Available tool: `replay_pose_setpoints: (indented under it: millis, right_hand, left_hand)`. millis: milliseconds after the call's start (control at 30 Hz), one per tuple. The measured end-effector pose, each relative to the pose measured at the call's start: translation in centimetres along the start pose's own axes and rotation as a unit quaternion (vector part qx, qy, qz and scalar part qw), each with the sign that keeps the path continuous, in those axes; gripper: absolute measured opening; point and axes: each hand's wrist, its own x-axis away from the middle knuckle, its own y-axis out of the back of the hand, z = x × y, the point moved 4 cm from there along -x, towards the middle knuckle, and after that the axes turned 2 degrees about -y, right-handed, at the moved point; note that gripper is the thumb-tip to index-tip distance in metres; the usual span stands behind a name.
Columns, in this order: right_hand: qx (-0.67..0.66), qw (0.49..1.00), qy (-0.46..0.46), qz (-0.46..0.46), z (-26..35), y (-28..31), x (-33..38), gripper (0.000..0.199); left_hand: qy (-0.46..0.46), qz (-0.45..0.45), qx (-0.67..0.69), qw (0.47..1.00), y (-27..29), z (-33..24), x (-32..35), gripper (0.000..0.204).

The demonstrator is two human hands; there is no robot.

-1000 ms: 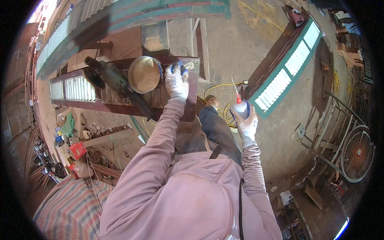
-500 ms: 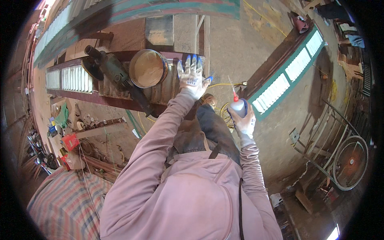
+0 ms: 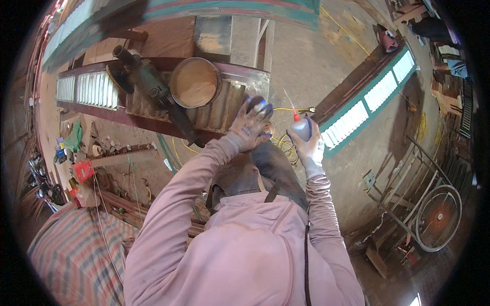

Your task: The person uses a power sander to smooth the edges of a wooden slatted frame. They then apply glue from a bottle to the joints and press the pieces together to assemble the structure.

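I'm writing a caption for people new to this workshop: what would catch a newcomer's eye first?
Probably the whitish bottle with its red tip, held in the gloved right hand just right of centre. Next would come the angle grinder and the open round tub of tan material, side by side on the maroon slatted panel at upper left.

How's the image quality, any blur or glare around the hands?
In the head view, the left hand is smeared, apparently by motion; in that view, the right hand and red-tipped bottle look clearer; the white slats at right look washed out there; the head view's fisheye bends straight edges, its corners black.
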Motion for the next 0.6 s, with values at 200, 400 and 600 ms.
replay_pose_setpoints:
  millis: [200, 400, 600]
  right_hand:
    - [0.142, 0.984, 0.105, -0.012, 4.0, -0.6, -1.8, 0.077]
    - [0.21, 0.966, 0.148, -0.01, 6.4, -0.8, -2.4, 0.074]
    - [0.235, 0.966, 0.101, 0.029, 7.2, -1.0, -2.6, 0.073]
  left_hand:
    - [0.106, -0.104, 0.067, 0.987, 0.5, 0.2, 2.2, 0.08]
    - [0.151, -0.147, 0.065, 0.975, 0.6, 0.8, 2.4, 0.078]
    - [0.148, -0.162, 0.089, 0.972, 0.3, 1.2, 2.3, 0.075]
